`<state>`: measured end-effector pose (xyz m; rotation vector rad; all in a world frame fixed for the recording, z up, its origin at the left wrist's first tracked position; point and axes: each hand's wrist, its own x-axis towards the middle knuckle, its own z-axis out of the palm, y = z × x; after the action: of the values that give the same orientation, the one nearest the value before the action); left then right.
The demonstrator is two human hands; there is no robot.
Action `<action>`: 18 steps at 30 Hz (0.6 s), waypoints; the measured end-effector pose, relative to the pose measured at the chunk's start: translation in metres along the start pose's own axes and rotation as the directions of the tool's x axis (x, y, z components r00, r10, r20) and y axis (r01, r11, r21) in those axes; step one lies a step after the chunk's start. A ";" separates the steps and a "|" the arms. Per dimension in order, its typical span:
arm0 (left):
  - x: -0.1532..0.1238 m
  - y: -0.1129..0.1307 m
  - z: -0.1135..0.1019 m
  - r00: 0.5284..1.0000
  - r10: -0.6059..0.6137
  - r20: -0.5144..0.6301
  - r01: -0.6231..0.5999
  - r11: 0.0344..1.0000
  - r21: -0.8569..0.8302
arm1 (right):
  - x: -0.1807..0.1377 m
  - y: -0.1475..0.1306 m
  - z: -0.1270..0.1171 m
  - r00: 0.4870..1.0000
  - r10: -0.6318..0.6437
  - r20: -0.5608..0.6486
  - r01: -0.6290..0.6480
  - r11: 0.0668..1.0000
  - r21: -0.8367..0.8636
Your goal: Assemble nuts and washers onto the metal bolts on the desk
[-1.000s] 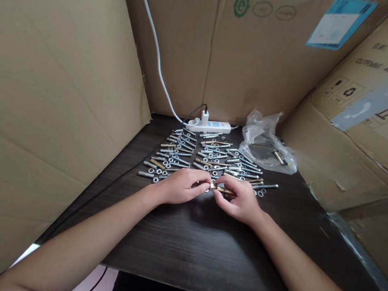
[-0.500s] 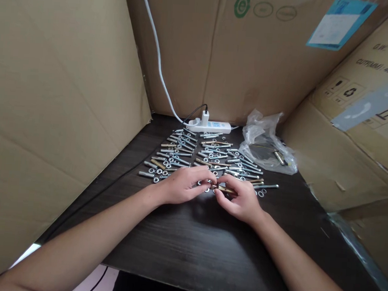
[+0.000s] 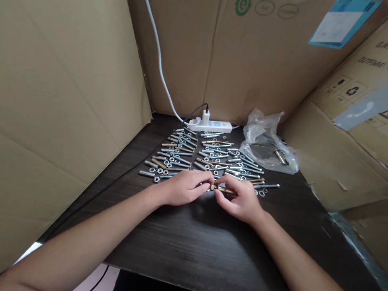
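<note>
A gold-coloured bolt (image 3: 223, 189) lies crosswise just below the middle of the frame, held a little above the dark wood-grain table (image 3: 186, 248) between two hands. The right hand (image 3: 241, 199) has its thumb and fingers clamped along the shank. The left hand (image 3: 184, 188) pinches its thumb and forefinger together at the bolt's left tip; whether a separate small part sits between those fingertips is too small to tell. Just behind the hands, toward the centre of the frame, rows of silvery and brassy bolts (image 3: 180, 151) lie side by side with washers and nuts (image 3: 260, 193) scattered among them. Behind the rows, against the back wall, a white power strip (image 3: 215, 126) holds a plugged-in adapter, and its white cable (image 3: 156, 48) climbs to the upper left. Right of the rows lies a crumpled clear plastic bag (image 3: 264, 140). Cardboard panels (image 3: 51, 85) wall in the table on the left, back and right.
</note>
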<state>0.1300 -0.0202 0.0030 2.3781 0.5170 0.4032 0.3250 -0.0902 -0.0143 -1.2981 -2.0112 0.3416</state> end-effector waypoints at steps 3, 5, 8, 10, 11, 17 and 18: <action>0.000 -0.001 -0.001 1.000 0.004 0.016 -0.004 0.999 0.044 | 0.000 0.000 0.000 1.000 0.003 0.004 -0.003 1.000 -0.003; -0.001 -0.001 -0.001 1.000 -0.001 -0.014 0.002 0.999 0.042 | 0.000 0.000 0.000 1.000 0.011 0.002 -0.011 1.000 -0.003; -0.002 -0.002 0.000 0.995 0.047 -0.082 -0.047 0.999 0.007 | 0.000 0.001 0.000 1.000 0.018 -0.001 -0.018 1.000 -0.001; -0.002 -0.002 0.000 0.988 0.109 -0.110 -0.111 0.994 -0.009 | 0.001 0.001 -0.001 1.000 0.018 -0.002 -0.019 1.000 -0.003; -0.002 -0.002 0.000 0.985 0.131 -0.113 -0.133 0.991 -0.010 | 0.001 0.001 -0.001 1.000 0.020 -0.001 -0.020 1.000 -0.007; 0.000 -0.002 0.000 0.992 0.094 -0.084 -0.095 0.995 -0.010 | 0.001 0.002 -0.001 1.000 0.015 -0.003 -0.015 1.000 -0.013; 0.000 -0.002 0.000 0.994 0.078 -0.076 -0.079 0.997 -0.019 | 0.001 0.001 -0.001 1.000 0.011 -0.007 -0.011 1.000 -0.012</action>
<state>0.1292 -0.0189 0.0016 2.3743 0.4518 0.5330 0.3263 -0.0891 -0.0138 -1.3166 -2.0042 0.3301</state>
